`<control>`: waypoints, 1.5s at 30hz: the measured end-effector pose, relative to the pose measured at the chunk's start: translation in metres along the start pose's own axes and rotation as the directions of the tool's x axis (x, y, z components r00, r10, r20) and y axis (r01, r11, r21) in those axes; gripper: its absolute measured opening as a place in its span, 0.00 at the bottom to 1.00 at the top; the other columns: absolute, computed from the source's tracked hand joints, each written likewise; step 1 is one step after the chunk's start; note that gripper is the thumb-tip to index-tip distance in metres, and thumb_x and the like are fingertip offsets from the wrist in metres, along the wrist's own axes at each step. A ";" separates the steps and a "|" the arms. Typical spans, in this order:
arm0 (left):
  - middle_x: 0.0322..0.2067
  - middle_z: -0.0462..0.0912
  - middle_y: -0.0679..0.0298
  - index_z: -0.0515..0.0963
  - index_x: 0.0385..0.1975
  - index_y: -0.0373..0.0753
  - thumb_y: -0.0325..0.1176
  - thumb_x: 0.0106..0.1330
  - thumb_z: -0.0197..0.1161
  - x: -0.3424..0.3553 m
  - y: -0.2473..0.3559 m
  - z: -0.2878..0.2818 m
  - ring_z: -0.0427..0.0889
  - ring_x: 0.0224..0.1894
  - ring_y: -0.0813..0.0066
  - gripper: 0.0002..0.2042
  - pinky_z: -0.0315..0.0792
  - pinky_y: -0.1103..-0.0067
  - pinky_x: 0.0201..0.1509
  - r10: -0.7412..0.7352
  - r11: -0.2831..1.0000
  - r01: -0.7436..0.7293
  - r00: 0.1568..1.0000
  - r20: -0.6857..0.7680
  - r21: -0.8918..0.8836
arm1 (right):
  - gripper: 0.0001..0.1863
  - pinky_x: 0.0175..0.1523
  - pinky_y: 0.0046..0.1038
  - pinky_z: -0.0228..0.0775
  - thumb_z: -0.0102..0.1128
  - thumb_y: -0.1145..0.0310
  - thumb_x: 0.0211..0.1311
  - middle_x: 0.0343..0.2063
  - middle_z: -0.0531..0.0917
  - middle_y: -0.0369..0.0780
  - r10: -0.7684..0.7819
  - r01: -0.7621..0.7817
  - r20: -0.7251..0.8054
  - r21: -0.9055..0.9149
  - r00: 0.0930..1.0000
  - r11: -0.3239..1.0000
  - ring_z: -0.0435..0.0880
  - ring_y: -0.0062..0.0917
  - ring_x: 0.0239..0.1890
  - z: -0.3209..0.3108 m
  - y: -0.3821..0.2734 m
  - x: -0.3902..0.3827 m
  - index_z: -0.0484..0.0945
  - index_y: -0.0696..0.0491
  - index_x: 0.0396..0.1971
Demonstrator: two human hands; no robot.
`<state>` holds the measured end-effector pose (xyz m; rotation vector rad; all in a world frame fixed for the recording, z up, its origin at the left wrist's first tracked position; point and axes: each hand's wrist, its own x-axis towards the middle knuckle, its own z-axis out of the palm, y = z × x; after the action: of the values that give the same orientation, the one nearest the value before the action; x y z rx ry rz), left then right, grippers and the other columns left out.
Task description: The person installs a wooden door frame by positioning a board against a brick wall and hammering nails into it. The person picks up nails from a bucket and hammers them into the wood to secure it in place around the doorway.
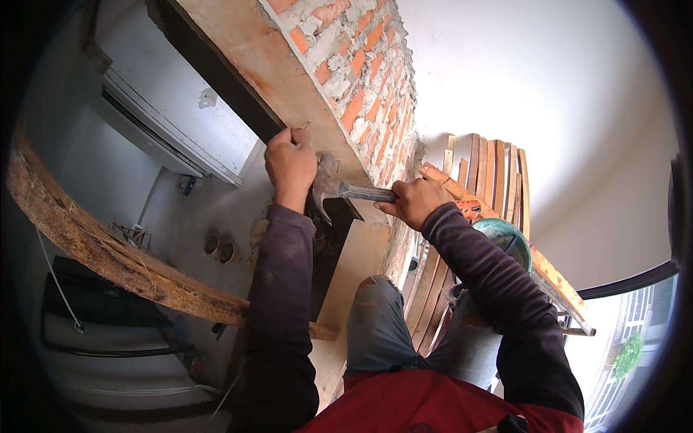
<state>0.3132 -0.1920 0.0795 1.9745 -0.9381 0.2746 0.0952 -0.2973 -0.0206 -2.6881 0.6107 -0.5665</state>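
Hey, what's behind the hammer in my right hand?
Behind the hammer, a wooden board shows, with a dark gap below it. What lies directly behind the metal is covered; the gap's inside is too dark to tell.

Hammer (367,193) in right hand (421,203), bucket (497,228) to its right, brick wall (361,97) ahead.

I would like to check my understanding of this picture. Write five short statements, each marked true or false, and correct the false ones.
1. The right hand holds the hammer by its handle. True.
2. The left hand rests on the bucket. False: the left hand is by the wooden board.
3. Rough brickwork borders that board. True.
4. The bucket is red. False: the bucket is green.
5. Wooden strips show to the right of the brickwork. True.
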 end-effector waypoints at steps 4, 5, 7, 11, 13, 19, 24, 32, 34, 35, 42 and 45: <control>0.20 0.77 0.60 0.77 0.23 0.31 0.36 0.68 0.51 0.000 0.002 0.009 0.75 0.25 0.70 0.16 0.71 0.73 0.35 -0.087 0.985 0.090 0.996 0.025 -0.150 | 0.27 0.33 0.44 0.77 0.62 0.39 0.61 0.17 0.81 0.44 0.068 -0.061 0.096 -0.072 0.993 0.996 0.84 0.43 0.24 -0.016 -0.007 -0.024 0.80 0.52 0.26; 0.20 0.76 0.60 0.77 0.24 0.31 0.35 0.68 0.51 0.001 -0.002 0.011 0.74 0.25 0.71 0.15 0.70 0.72 0.34 -0.191 0.948 0.187 0.982 0.011 -0.259 | 0.27 0.33 0.44 0.77 0.62 0.39 0.61 0.17 0.81 0.44 0.071 -0.063 0.100 -0.076 0.992 0.995 0.84 0.43 0.24 -0.019 -0.007 -0.026 0.80 0.52 0.26; 0.19 0.74 0.59 0.77 0.25 0.29 0.35 0.70 0.52 0.006 -0.006 0.014 0.74 0.25 0.70 0.16 0.69 0.70 0.34 -0.201 0.942 0.215 0.976 0.082 -0.257 | 0.27 0.36 0.43 0.79 0.59 0.37 0.62 0.21 0.84 0.44 0.099 -0.091 0.140 -0.065 0.985 0.994 0.87 0.42 0.29 -0.023 -0.001 -0.034 0.83 0.50 0.30; 0.20 0.75 0.57 0.76 0.27 0.27 0.36 0.72 0.51 -0.021 -0.012 0.025 0.75 0.25 0.68 0.17 0.69 0.67 0.34 -0.078 0.984 0.055 0.988 -0.133 -0.168 | 0.28 0.37 0.44 0.78 0.59 0.37 0.62 0.20 0.84 0.46 0.166 -0.159 0.167 -0.058 0.972 0.986 0.86 0.43 0.29 -0.023 0.009 -0.041 0.82 0.50 0.29; 0.20 0.76 0.56 0.75 0.28 0.26 0.36 0.74 0.50 -0.014 -0.017 0.019 0.75 0.26 0.66 0.18 0.69 0.66 0.36 0.145 0.989 -0.141 0.984 -0.105 0.049 | 0.29 0.37 0.45 0.78 0.58 0.36 0.62 0.19 0.83 0.46 0.134 -0.129 0.143 -0.043 0.981 0.991 0.86 0.44 0.29 -0.019 0.007 -0.041 0.82 0.51 0.28; 0.27 0.83 0.53 0.80 0.28 0.31 0.36 0.74 0.50 -0.006 -0.012 0.025 0.79 0.30 0.61 0.17 0.72 0.70 0.43 -0.023 0.992 0.027 0.999 0.030 -0.123 | 0.31 0.36 0.47 0.78 0.56 0.34 0.63 0.19 0.82 0.48 0.233 -0.229 0.112 -0.047 0.966 0.972 0.85 0.47 0.27 -0.012 0.002 -0.030 0.84 0.51 0.29; 0.31 0.85 0.53 0.82 0.32 0.30 0.38 0.74 0.50 0.000 -0.023 0.022 0.82 0.36 0.63 0.18 0.73 0.72 0.46 0.017 0.974 -0.025 0.999 -0.037 -0.224 | 0.31 0.34 0.45 0.78 0.57 0.34 0.62 0.18 0.82 0.49 0.184 -0.184 0.068 -0.010 0.981 0.983 0.85 0.47 0.25 -0.005 -0.004 -0.017 0.84 0.52 0.28; 0.32 0.86 0.56 0.80 0.40 0.30 0.44 0.77 0.50 -0.025 -0.041 0.041 0.82 0.36 0.70 0.20 0.74 0.73 0.45 -0.024 0.932 -0.011 0.995 -0.092 -0.362 | 0.32 0.41 0.46 0.79 0.57 0.31 0.60 0.22 0.83 0.50 0.090 -0.089 0.013 -0.067 0.996 0.994 0.86 0.48 0.31 0.001 0.013 -0.036 0.85 0.50 0.31; 0.31 0.85 0.57 0.80 0.39 0.30 0.44 0.77 0.50 -0.030 -0.036 0.036 0.82 0.36 0.71 0.20 0.73 0.73 0.45 0.008 0.926 -0.059 0.991 -0.136 -0.374 | 0.33 0.41 0.46 0.79 0.57 0.31 0.60 0.21 0.83 0.51 0.177 -0.169 0.115 -0.075 0.978 0.983 0.86 0.47 0.31 -0.019 -0.007 -0.044 0.85 0.51 0.29; 0.30 0.85 0.58 0.80 0.38 0.31 0.44 0.77 0.50 -0.033 -0.033 0.037 0.81 0.35 0.70 0.20 0.72 0.73 0.45 -0.032 0.907 -0.021 0.992 -0.118 -0.420 | 0.33 0.41 0.45 0.79 0.56 0.31 0.61 0.21 0.83 0.50 0.181 -0.171 0.137 -0.081 0.974 0.982 0.87 0.46 0.31 -0.023 -0.004 -0.045 0.85 0.51 0.30; 0.30 0.81 0.61 0.76 0.31 0.34 0.47 0.76 0.51 -0.022 -0.030 0.038 0.78 0.38 0.72 0.21 0.70 0.74 0.47 -0.006 0.850 -0.079 0.987 -0.158 -0.521 | 0.33 0.39 0.37 0.79 0.63 0.35 0.60 0.22 0.84 0.45 0.167 -0.195 0.164 0.176 0.972 0.965 0.85 0.38 0.27 -0.033 0.026 -0.061 0.87 0.56 0.32; 0.39 0.79 0.57 0.72 0.40 0.33 0.44 0.77 0.50 -0.003 0.031 0.035 0.77 0.47 0.70 0.17 0.69 0.72 0.56 -0.148 0.743 0.053 0.985 -0.087 -0.667 | 0.32 0.32 0.36 0.74 0.65 0.38 0.60 0.15 0.79 0.45 0.168 -0.134 -0.032 0.468 0.985 0.874 0.79 0.35 0.19 -0.076 0.055 -0.071 0.85 0.60 0.29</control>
<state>0.2837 -0.2285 0.0778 1.3115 -0.7019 -0.0037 -0.0163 -0.3278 0.0026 -2.1566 0.6073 -0.6721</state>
